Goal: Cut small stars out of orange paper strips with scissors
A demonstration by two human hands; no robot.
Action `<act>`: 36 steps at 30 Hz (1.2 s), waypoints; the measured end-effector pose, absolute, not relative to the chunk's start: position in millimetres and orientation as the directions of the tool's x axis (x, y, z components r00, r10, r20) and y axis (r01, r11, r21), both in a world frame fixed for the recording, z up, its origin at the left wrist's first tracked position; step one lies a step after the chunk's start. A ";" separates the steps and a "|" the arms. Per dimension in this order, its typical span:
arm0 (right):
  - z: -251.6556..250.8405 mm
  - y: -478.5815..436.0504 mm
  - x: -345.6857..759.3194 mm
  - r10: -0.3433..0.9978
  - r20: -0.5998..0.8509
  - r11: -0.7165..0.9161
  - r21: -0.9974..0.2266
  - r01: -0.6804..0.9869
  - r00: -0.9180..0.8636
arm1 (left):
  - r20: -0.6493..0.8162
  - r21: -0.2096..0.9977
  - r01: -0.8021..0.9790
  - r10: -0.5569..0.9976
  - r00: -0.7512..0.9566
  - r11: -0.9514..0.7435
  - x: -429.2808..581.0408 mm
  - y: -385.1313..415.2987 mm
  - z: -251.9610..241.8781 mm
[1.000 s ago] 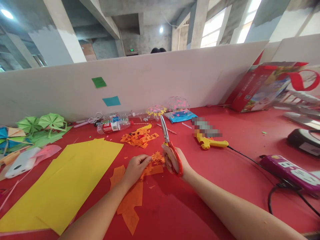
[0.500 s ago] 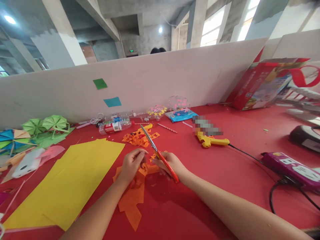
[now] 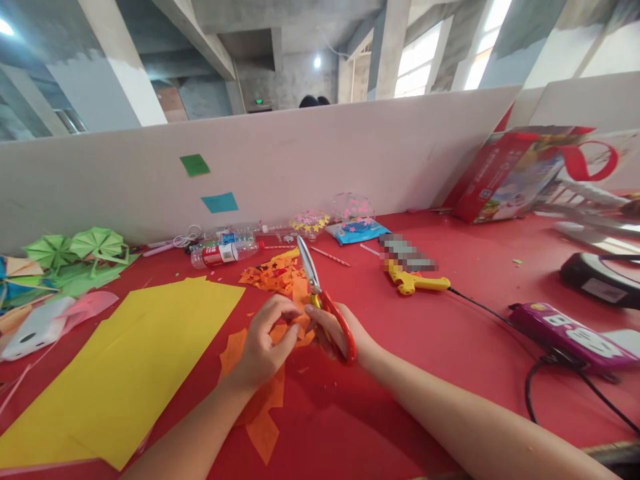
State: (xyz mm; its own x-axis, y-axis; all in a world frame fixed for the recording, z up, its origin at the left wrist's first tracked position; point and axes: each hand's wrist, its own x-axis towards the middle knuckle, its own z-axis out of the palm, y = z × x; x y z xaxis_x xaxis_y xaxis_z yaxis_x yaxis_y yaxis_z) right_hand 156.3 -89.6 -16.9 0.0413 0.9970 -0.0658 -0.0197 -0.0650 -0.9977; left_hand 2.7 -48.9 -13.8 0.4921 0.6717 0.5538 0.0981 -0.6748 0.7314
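Red-handled scissors [image 3: 342,327] rest in my right hand [image 3: 333,328], their blades closed and pointing up and away over the table. My left hand [image 3: 267,340] is curled, thumb and fingertips around a small piece of orange paper [image 3: 299,328], close to the right fingertips. Under and beside my left wrist lie larger orange paper scraps [image 3: 263,430]. Just beyond the hands is a heap of orange cut-outs [image 3: 273,273], some of them star-shaped.
Yellow paper sheets [image 3: 120,373] cover the left side. Bottles [image 3: 220,254] lie near the white partition [image 3: 300,160]. To the right are a yellow glue gun [image 3: 417,283] with a black cord, a purple power strip [image 3: 570,337] and a tape roll [image 3: 600,280].
The scissors have turned more upright in my right hand. My left fingers have shifted on the orange paper, the thumb now extended toward the right hand. The view has moved slightly right.
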 end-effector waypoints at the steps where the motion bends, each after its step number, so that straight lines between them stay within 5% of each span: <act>1: -17.2 -88.9 157.0 0.996 -0.060 -0.059 -0.998 -0.028 0.061 | 0.527 0.764 0.075 0.687 0.500 -0.640 2.3 -49.1 -14.5; 7: -14.7 -87.4 160.4 0.993 -0.070 -0.068 -0.997 -0.028 0.091 | 0.304 0.938 -0.017 0.796 0.524 -0.347 -3.2 -44.7 -17.2; 15: -13.1 -90.8 157.9 0.995 -0.076 -0.076 -0.997 -0.001 0.065 | 0.197 0.980 -0.113 0.906 0.375 -0.166 0.1 -36.8 -14.9; 36: -10.6 -93.5 159.8 0.994 -0.030 -0.037 -0.998 0.060 0.102 | -0.052 0.999 0.043 0.690 0.722 0.030 7.2 -40.3 -15.5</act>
